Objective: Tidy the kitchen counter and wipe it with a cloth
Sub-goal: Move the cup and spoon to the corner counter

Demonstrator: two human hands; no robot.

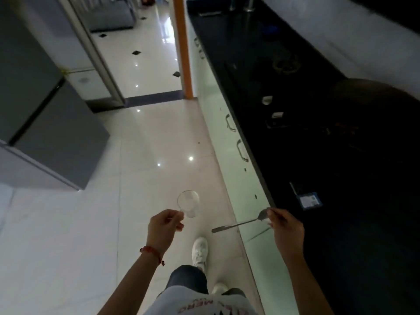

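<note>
Left hand [164, 226] pinches the handle of a clear glass mug [188, 203], held out over the floor [141, 142], mouth tipped toward camera, looks empty, nothing seen inside. Right hand [285, 226] closed on the bowl end of a metal spoon [238, 223], handle sticking out leftward, roughly level, hovering just off the front edge of the table [341, 223]. Red string bracelet [152, 253] on left wrist. Both items carried apart, one per hand, probably so each is gripped securely while walking; a white shoe [200, 251] is stepping forward along the cabinet fronts [236, 142].

Judgement: tidying phase, dishes lifted off the table and likely headed to the sink [247, 21] at the far end, where a faucet [241, 3] shows. Wiping not started, no cloth visible anywhere.

Table is black and very dark, details hard to read. Still on it: a blue-edged card or packet [310, 200] near the right hand, a couple of small white items [267, 100] farther up, a stove burner [285, 63] beyond, a large dark rounded thing [372, 98] at right, cannot tell what. Grey fridge [45, 123] stands on the left across the floor, well apart from the table
</note>
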